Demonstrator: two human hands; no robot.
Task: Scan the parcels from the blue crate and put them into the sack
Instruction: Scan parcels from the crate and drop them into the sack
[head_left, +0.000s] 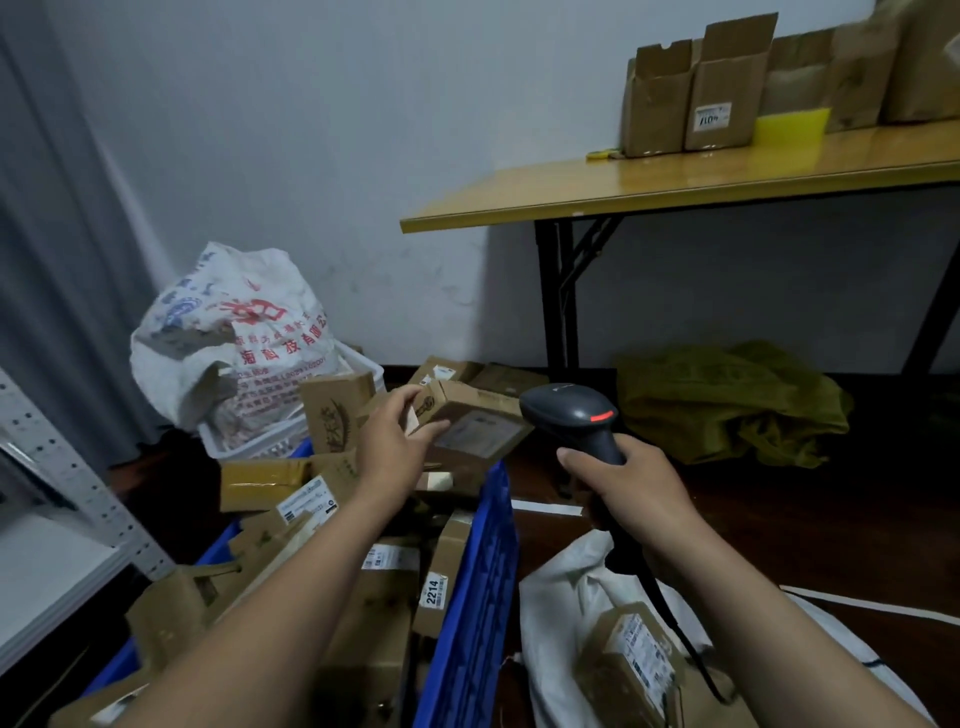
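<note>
Head view. Blue crate (478, 597) at near centre-left, heaped with cardboard parcels; a box marked 2214 (436, 588) leans against the inside of its right wall.

Left hand (400, 441) is stretched over the heap to a parcel (483, 423) at the crate's far right corner, label face turned toward the camera; fingers curled over its upper left edge, thumb on the face beside the label; it looks like a pinch, though blur leaves firm contact uncertain.

Right hand (631, 486) is wrapped round the handle of a dark scanner (569, 410); red light lit on the head; head just right of the parcel; its cable (675, 629) drops toward the near right.

White sack (556, 592) lies open on the floor just right of the crate; one labelled box (631, 660) is inside it.

Far left: printed bag (234, 332) standing in a white basket (249, 441). Far right: yellow-topped table (675, 187) carrying open cartons (691, 98); green cloth (727, 405) on the floor beneath. Left edge: grey perforated shelf upright (57, 457).
</note>
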